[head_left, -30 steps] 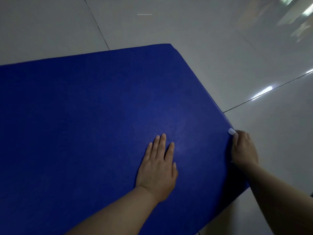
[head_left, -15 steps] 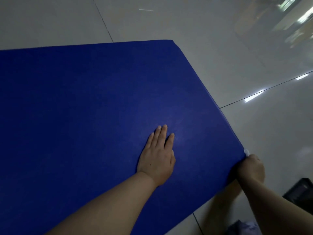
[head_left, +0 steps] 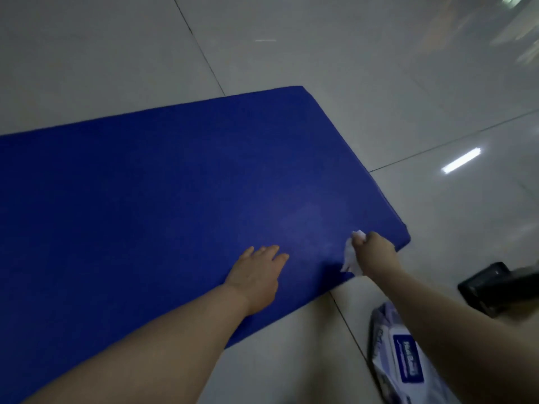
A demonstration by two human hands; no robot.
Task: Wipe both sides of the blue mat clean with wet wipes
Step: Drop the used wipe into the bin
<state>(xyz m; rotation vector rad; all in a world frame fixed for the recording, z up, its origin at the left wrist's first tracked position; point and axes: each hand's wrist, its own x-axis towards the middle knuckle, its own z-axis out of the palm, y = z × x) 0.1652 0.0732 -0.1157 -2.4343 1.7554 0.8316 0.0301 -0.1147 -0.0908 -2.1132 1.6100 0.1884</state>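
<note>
Item: right hand (head_left: 374, 252), fingers curled tight around a crumpled white wet wipe (head_left: 351, 255); wad protrudes above the knuckles and hangs below the fist on its left side; fist set on the near right corner of the blue mat (head_left: 175, 193), wipe in contact with the mat surface just inside the short right edge. Item: left hand (head_left: 256, 275), released, fingers straight and slightly spread, palm down and pressing flat on the mat near its front edge, left of the wipe and apart from it; forearm crosses the front edge from the lower left. Item: blue mat, flat on the floor, long axis running out of frame at left, far right corner rounded, near right corner just beyond the right fist; a paler, faintly glossy patch on the surface between and beyond the two hands. Item: wet wipes pack (head_left: 399, 363), white and lilac with a dark blue label, lying on the floor under the right forearm, near the mat's front edge but apart from it, partly hidden by the arm. Item: black object (head_left: 493, 284), at the right frame edge, kind cannot be told. Item: tiled floor (head_left: 320, 53), pale grey, glossy, dark grout lines, strip-light reflection to the right of the mat
</note>
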